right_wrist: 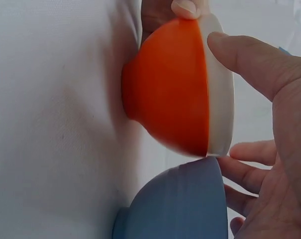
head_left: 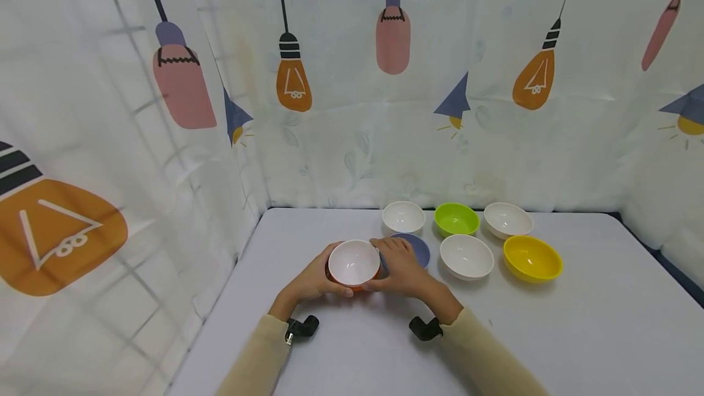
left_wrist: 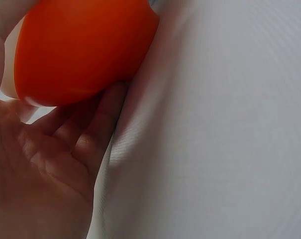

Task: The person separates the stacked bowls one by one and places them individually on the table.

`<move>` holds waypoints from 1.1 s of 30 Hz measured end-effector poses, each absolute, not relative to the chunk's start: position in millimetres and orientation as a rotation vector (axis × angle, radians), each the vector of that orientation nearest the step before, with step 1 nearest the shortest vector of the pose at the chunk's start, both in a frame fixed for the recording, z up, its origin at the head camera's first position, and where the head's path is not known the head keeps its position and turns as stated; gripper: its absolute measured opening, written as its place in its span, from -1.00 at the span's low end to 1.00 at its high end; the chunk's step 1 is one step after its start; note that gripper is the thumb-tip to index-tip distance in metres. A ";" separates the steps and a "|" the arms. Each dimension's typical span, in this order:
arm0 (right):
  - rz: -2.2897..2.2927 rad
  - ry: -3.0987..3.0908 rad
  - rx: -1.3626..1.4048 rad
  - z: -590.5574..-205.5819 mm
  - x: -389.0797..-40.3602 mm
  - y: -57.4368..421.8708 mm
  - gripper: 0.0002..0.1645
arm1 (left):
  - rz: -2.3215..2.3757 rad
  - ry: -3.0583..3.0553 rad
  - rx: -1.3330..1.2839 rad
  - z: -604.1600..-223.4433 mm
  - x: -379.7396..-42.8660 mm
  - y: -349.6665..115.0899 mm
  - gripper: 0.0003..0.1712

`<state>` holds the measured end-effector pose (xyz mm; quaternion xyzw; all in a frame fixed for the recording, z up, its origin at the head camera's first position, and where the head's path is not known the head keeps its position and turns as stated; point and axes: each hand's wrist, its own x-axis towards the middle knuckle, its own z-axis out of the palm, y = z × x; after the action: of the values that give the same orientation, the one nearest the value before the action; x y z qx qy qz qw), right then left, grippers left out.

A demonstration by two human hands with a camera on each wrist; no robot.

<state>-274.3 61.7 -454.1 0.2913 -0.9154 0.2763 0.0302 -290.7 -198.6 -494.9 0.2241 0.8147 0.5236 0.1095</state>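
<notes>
A white bowl (head_left: 354,263) sits nested inside an orange bowl (right_wrist: 170,89), its pale rim standing above the orange wall. My left hand (head_left: 312,275) grips the orange bowl from the left, fingers curved along its side, as the left wrist view shows. From the right, my right hand (head_left: 404,269) holds the white bowl's rim, with thumb on the near side and fingers toward the far side. The orange bowl's foot is close over the table. Just behind the right hand is a blue bowl (head_left: 422,251), partly hidden by it; in the right wrist view its rim lies right at the orange bowl.
Toward the back right of the white table (head_left: 599,298) stand a green bowl (head_left: 456,220), a yellow bowl (head_left: 532,259) and white bowls, among them one at the back left (head_left: 404,218) and one in front (head_left: 466,257). A patterned curtain (head_left: 341,157) hangs behind.
</notes>
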 end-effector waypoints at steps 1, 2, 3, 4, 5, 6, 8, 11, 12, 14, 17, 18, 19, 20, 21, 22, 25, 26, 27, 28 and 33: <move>0.851 -2.814 0.905 -453.9 -274.2 60.6 0.13 | 1.539 2.398 0.656 -495.1 -290.8 -198.6 0.24; 0.853 -2.805 0.915 -453.8 -274.3 59.3 0.13 | 1.540 2.401 0.657 -495.3 -290.8 -198.6 0.24; 0.847 -2.803 0.922 -453.6 -274.8 57.8 0.14 | 1.537 2.404 0.656 -495.4 -290.7 -198.7 0.24; 0.841 -2.798 0.929 -453.3 -275.6 56.3 0.16 | 1.532 2.410 0.656 -495.1 -290.7 -198.8 0.25; 0.831 -2.801 0.934 -452.9 -276.5 54.7 0.18 | 1.525 2.417 0.656 -494.7 -290.5 -198.9 0.25; 0.819 -2.810 0.938 -451.9 -277.3 53.1 0.20 | 1.519 2.421 0.655 -494.3 -290.4 -198.9 0.26; 0.786 -2.832 0.938 -451.1 -279.7 49.9 0.26 | 1.510 2.428 0.659 -494.3 -290.3 -199.3 0.26; 0.760 -2.868 0.933 -448.6 -282.5 45.8 0.32 | 1.505 2.432 0.660 -494.8 -290.1 -199.9 0.26; 0.754 -2.878 0.933 -447.8 -283.3 44.6 0.33 | 1.506 2.433 0.661 -495.0 -290.3 -200.0 0.26; 0.748 -2.891 0.933 -446.7 -285.1 42.6 0.32 | 1.505 2.436 0.661 -495.0 -290.5 -200.1 0.25; 0.743 -2.919 0.930 -445.2 -287.2 40.2 0.30 | 1.501 2.437 0.654 -494.9 -291.2 -200.1 0.25; 0.744 -2.923 0.925 -445.0 -287.9 39.5 0.29 | 1.502 2.437 0.652 -494.7 -291.3 -200.0 0.25; 0.754 -2.924 0.922 -445.0 -288.5 39.0 0.28 | 1.501 2.439 0.653 -494.6 -291.2 -199.9 0.25; 0.762 -2.925 0.918 -444.9 -289.0 38.5 0.28 | 1.501 2.439 0.652 -494.3 -291.1 -199.8 0.25; 0.771 -2.927 0.913 -444.6 -289.2 38.1 0.28 | 1.503 2.439 0.655 -494.2 -291.1 -199.7 0.25; 0.779 -2.926 0.910 -444.6 -289.5 37.8 0.28 | 1.502 2.439 0.657 -493.9 -291.0 -199.7 0.25; 0.804 -2.916 0.902 -445.8 -290.3 37.1 0.28 | 1.500 2.439 0.665 -493.3 -290.6 -199.7 0.24; 0.807 -2.913 0.901 -446.4 -290.3 36.9 0.27 | 1.504 2.435 0.664 -492.9 -290.4 -199.8 0.24; 0.816 -2.908 0.899 -447.0 -290.4 36.8 0.26 | 1.507 2.434 0.667 -492.7 -290.3 -199.9 0.24; 0.823 -2.901 0.898 -447.7 -290.6 36.6 0.26 | 1.506 2.434 0.667 -492.4 -290.0 -200.0 0.24; 0.823 -2.879 0.896 -450.9 -291.5 35.9 0.24 | 1.503 2.435 0.674 -492.5 -289.6 -200.3 0.23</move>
<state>-291.5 35.9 -450.9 0.2867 -0.9211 0.2633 0.0083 -289.6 -200.3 -492.5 0.2280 0.8241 0.5086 0.1006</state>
